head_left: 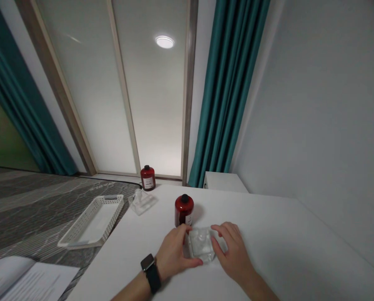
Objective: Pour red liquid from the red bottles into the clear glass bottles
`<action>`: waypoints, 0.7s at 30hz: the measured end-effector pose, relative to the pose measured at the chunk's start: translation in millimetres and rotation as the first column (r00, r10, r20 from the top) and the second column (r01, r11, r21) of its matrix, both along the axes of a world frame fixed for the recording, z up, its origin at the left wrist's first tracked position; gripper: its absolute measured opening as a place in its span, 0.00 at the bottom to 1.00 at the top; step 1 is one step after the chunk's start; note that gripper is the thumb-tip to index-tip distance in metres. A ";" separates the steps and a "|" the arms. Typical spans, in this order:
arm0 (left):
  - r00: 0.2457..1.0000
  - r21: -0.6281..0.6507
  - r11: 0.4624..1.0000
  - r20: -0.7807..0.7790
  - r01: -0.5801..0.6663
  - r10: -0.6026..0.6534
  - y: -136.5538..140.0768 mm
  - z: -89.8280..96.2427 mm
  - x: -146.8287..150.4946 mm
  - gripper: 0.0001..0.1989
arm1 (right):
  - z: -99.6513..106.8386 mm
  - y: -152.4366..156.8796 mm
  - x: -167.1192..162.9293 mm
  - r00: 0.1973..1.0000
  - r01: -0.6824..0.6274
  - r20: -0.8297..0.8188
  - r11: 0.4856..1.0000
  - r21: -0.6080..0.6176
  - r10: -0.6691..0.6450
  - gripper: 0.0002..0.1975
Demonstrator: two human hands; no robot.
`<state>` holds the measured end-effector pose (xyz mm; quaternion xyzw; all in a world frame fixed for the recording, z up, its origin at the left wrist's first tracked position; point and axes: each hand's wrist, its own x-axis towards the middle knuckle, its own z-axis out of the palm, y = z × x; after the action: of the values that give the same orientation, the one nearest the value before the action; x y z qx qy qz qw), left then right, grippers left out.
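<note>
A clear, shiny plastic package (201, 243) lies low over the white table (268, 242), between my two hands. My left hand (174, 250), with a dark watch on its wrist, grips the left side, thumb along the near edge and fingers at the far one. At the opposite side, my right hand (232, 248) has its curved thumb and index finger against the package's edge. What is inside the package cannot be made out. Just beyond it stands a dark red bottle (184, 209) with a black cap and a pale label, its lower part partly hidden by my left hand.
Another red bottle (148, 179) stands at the table's far left corner. Near it lies a second clear plastic package (141, 202). A white perforated basket (67, 241) and an open book (42, 280) are to the left. A white cabinet (224, 182) sits behind the table.
</note>
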<state>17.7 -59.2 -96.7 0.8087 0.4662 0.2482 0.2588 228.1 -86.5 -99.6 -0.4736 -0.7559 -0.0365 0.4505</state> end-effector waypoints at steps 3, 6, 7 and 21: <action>1.000 0.011 1.000 -0.011 0.007 -0.007 -0.2 -2.0 0.4 0.34 | 11.1 1.2 -19.0 0.991 0.020 0.131 0.999 0.027 -0.023 0.06; 1.000 0.007 1.000 -0.019 0.006 -0.006 0.7 -4.2 0.0 0.34 | 14.3 5.8 -31.7 0.968 0.056 0.238 0.994 0.098 -0.078 0.06; 1.000 0.004 1.000 -0.016 0.008 -0.008 1.1 -4.4 -0.3 0.34 | 14.2 7.0 -33.8 0.964 0.065 0.252 0.992 0.108 -0.090 0.06; 0.989 -0.072 0.993 0.115 0.097 -0.089 4.5 -2.7 -2.8 0.30 | 13.2 8.9 -29.3 0.971 -0.044 0.235 0.998 -0.033 0.051 0.08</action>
<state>14.9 -54.7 -99.4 0.8038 0.4221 0.2625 0.3269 198.8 -77.6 -86.4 -0.4540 -0.8156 -0.0713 0.3515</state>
